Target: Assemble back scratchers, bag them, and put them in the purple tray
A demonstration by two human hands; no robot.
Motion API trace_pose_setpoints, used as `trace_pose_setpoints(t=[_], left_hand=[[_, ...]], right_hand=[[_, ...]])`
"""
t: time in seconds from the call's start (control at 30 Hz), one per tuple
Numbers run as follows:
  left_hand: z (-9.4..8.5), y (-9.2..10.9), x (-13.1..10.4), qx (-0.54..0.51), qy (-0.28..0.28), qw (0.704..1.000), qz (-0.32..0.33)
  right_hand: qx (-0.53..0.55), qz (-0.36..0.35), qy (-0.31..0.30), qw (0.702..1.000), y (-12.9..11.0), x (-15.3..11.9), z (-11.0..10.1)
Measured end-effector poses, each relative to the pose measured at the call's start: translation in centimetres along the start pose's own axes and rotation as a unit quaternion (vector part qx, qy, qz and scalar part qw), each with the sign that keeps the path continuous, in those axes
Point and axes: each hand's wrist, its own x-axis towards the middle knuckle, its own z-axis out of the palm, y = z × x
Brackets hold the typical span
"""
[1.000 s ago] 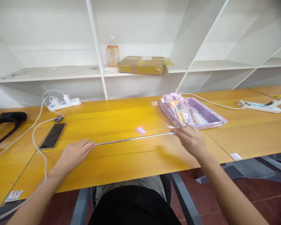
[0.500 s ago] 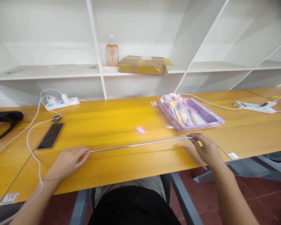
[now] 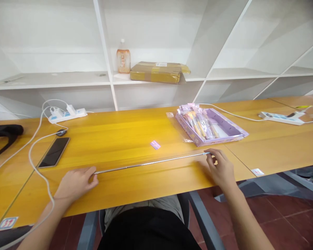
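A long thin metal telescopic rod [image 3: 148, 163] stretches between my two hands, low over the yellow wooden table [image 3: 114, 132]. My left hand [image 3: 78, 182] pinches its left end between thumb and fingers. At the opposite end, my right hand [image 3: 221, 168] grips the light-blue tip, with the fingers curled. Just beyond the rod lies a small pink card [image 3: 155, 144]. A lilac tray-like box [image 3: 232, 133] holding several plastic-wrapped pens [image 3: 198, 123] sits past my right hand.
On the left are a phone [image 3: 54, 152], a white power strip [image 3: 67, 115] and a white cable [image 3: 43, 177] crossing by my left forearm. Another power strip [image 3: 281, 118] lies at the right. A cardboard box [image 3: 156, 72] and a bottle [image 3: 123, 60] stand on the shelf behind.
My right hand has shifted slightly left and its fingers are more curled. My left hand is a little lower, still on the rod's end. The view has shifted slightly.
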Motion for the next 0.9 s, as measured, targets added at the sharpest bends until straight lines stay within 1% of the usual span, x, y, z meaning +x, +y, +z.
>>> trace_pose_setpoints(t=[0.07,0.17,0.23,0.33,0.4,0.47,0.53,0.6,0.7,0.9], left_hand=[[0.1,1.3,0.4,0.000,-0.014,1.000,-0.014],[0.0,4.6,1.6,-0.003,-0.034,0.999,-0.037],[-0.1,7.4,2.7,-0.015,-0.051,0.998,-0.037],[-0.2,11.2,4.3,-0.042,-0.085,0.995,-0.023],[-0.2,13.0,5.1,-0.052,-0.106,0.993,-0.010],[0.0,14.3,5.4,-0.061,-0.124,0.990,0.005],[0.4,15.0,5.3,-0.069,-0.136,0.988,0.010],[0.8,15.3,4.9,-0.075,-0.139,0.987,0.007],[1.2,15.3,4.2,-0.080,-0.138,0.987,0.000],[1.4,14.8,3.9,-0.087,-0.127,0.988,0.026]], right_hand=[[0.017,-0.021,-0.009,1.000,-1.5,0.2,0.7],[0.066,-0.082,-0.043,0.994,-5.5,0.1,2.5],[0.100,-0.126,-0.067,0.985,-9.0,-0.4,4.0],[0.120,-0.160,-0.073,0.977,-14.0,-1.8,5.9],[0.124,-0.199,-0.081,0.969,-16.4,-2.9,6.9],[0.128,-0.236,-0.099,0.958,-18.0,-3.9,7.7],[0.131,-0.248,-0.121,0.952,-18.9,-4.7,8.3],[0.130,-0.238,-0.139,0.953,-19.3,-5.1,8.6],[0.127,-0.236,-0.154,0.951,-19.6,-5.0,8.6],[0.124,-0.243,-0.176,0.946,-20.0,-4.0,7.9]])
